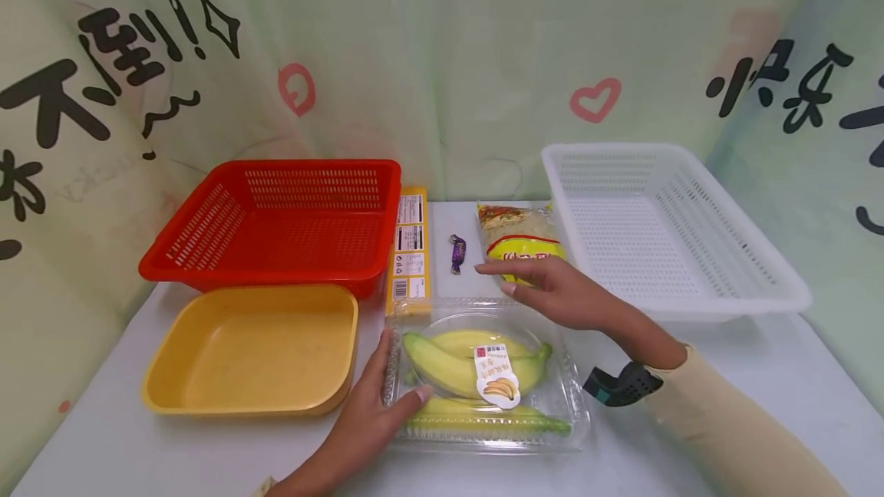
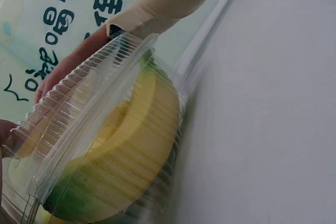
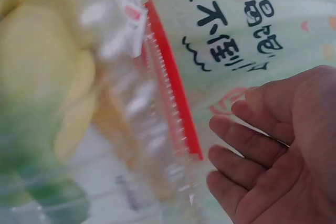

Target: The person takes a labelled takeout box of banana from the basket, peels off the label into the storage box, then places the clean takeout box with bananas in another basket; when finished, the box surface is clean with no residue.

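Observation:
A clear plastic clamshell box with bananas inside lies at the front middle of the table, a white sticker on its lid. My left hand grips the box's left side, thumb over the lid edge and fingers along the wall. Ridged plastic and a green-tipped banana fill much of the left wrist view. Over the far right part of the box, my right hand is held with relaxed fingers and nothing in it. Its palm and loosely bent fingers show beside the box in the right wrist view.
Left of the box stands a yellow tub, with a red basket behind it. Farther back lie a yellow printed pack, a purple-wrapped candy and a food bag. A white basket stands at the right.

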`<state>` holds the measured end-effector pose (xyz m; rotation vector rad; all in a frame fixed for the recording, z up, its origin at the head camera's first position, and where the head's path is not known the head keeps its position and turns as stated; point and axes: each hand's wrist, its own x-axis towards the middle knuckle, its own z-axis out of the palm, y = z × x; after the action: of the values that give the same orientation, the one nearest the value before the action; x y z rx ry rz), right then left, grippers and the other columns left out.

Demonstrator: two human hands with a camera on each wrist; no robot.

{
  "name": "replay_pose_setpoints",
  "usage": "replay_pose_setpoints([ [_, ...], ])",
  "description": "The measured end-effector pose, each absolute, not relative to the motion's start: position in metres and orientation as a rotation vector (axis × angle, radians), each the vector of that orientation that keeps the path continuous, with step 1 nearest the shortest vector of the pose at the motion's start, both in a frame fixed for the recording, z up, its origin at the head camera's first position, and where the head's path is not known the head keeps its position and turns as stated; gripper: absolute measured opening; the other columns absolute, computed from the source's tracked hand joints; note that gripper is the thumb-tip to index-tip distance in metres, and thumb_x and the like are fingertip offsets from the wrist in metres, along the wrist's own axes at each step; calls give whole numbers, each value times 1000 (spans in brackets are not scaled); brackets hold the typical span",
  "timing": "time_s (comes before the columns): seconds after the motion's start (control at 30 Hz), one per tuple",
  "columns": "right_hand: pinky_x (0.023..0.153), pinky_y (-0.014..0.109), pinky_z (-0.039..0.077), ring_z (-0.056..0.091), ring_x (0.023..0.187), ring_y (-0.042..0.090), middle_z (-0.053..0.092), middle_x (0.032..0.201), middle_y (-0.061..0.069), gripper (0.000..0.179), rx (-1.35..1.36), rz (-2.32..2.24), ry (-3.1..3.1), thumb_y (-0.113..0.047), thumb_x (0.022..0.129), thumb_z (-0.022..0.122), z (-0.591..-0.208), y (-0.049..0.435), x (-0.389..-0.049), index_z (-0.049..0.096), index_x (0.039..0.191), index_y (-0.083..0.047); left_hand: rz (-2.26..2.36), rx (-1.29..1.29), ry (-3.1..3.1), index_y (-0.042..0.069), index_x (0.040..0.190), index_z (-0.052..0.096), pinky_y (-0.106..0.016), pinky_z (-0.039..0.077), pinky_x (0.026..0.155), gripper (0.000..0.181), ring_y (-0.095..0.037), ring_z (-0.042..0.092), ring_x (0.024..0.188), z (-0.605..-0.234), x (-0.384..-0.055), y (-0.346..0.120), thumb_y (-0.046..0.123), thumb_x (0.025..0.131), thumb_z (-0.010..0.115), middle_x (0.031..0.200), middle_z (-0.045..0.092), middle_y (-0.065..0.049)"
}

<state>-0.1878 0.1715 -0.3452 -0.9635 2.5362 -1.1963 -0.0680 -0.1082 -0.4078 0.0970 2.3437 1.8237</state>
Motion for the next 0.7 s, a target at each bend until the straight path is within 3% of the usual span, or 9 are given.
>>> replay_pose_setpoints([
  [0.07,86,32,51,58,111,19,61,131,3,33,-987,-1284,2464,-13,100,56,-339,172,-187,62,132,-11,1819,95,2343,9,157,9,-58,7,113,95,-32,9,146,-408,-68,-108,33,88,70,161,11,-11],
  [0.27,95,40,49,61,114,29,65,124,13,31,-1058,-1427,2139,-6,100,54,-328,174,-182,61,128,2,1796,61,2338,11,157,9,-58,7,113,95,-31,9,146,-407,-67,-107,35,88,69,162,10,-10],
  [0.5,95,31,48,59,118,18,64,125,11,31,-1071,-1240,2101,-8,98,57,-330,170,-174,63,128,-2,1771,39,2337,14,158,9,-60,7,113,95,-32,9,146,-407,-66,-108,36,88,69,162,9,-9],
  [0.7,94,30,49,61,115,15,65,124,9,31,-1084,-1157,2135,-10,98,57,-333,166,-172,65,126,-2,1768,54,2340,14,158,8,-59,8,113,94,-31,9,146,-407,-68,-108,33,89,69,162,10,-9],
])
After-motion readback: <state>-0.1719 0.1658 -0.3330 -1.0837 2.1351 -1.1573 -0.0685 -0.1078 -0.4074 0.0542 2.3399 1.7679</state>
